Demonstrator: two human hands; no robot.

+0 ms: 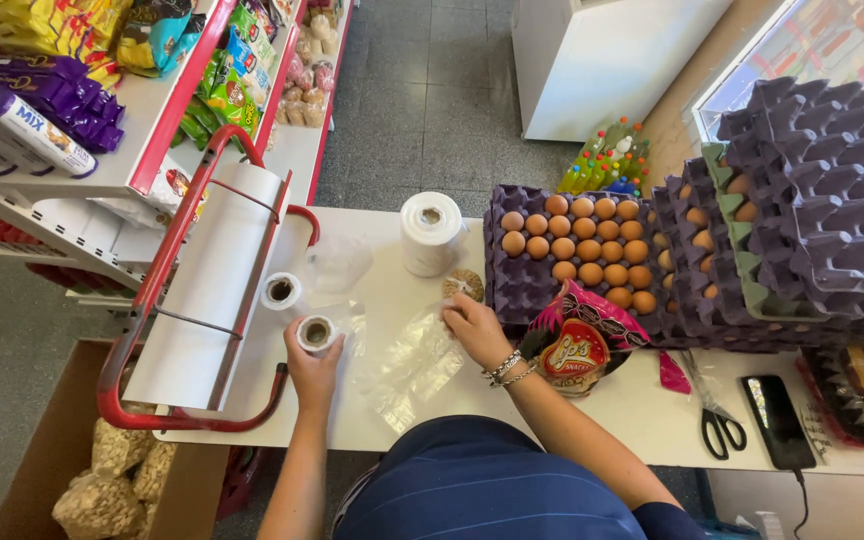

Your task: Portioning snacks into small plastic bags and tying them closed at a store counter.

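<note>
My left hand grips a small roll of clear tape near the left of the white counter. A strip of clear film runs from it toward a crumpled transparent plastic bag lying flat in front of me. My right hand pinches the top edge of that bag, fingers closed on the plastic. Just beyond the right hand lies a small brown round item. A second tape roll sits a little beyond my left hand.
A red-framed paper roll holder stands at left. A white bag roll, purple egg trays with brown eggs, stacked empty trays, a pink snack bag, scissors and a phone fill the right. Shelves of snacks at far left.
</note>
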